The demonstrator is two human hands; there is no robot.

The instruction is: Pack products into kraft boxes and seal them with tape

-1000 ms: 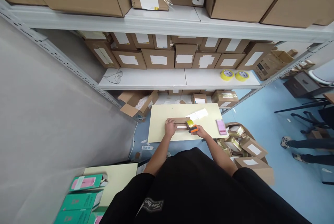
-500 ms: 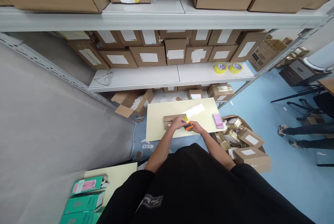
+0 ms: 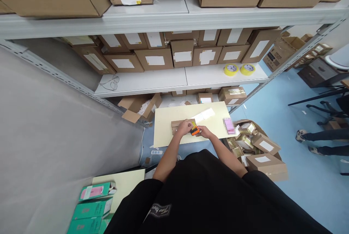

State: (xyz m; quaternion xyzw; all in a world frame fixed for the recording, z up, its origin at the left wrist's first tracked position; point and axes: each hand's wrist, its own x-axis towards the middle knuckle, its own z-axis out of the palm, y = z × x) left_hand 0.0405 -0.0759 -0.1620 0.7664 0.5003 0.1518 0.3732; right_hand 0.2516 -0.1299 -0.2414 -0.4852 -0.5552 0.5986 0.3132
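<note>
My right hand (image 3: 205, 132) is closed around an orange-and-black tape dispenser (image 3: 195, 130) loaded with yellow tape. Close beside it, my left hand (image 3: 184, 127) has its fingers bunched at the yellow tape (image 3: 193, 124) on the dispenser's upper side. Under and behind the left hand lies a small brown cardboard box (image 3: 176, 124), partly hidden by the hand. Both hands are over the cream tabletop (image 3: 164, 135). A white paper sheet (image 3: 204, 115) rests just beyond them.
A blurred pink item (image 3: 229, 126) is at the table's right end, next to a large container of packed cartons (image 3: 265, 145). An open carton (image 3: 132, 113) stands at left. Boxes and two yellow tape rolls (image 3: 231, 69) occupy the shelf (image 3: 152, 81). A person's legs (image 3: 324, 136) show at right.
The dispenser has shifted slightly left and turned in my right hand, and my left fingers have moved slightly on the tape. The whole view has shifted a little.
</note>
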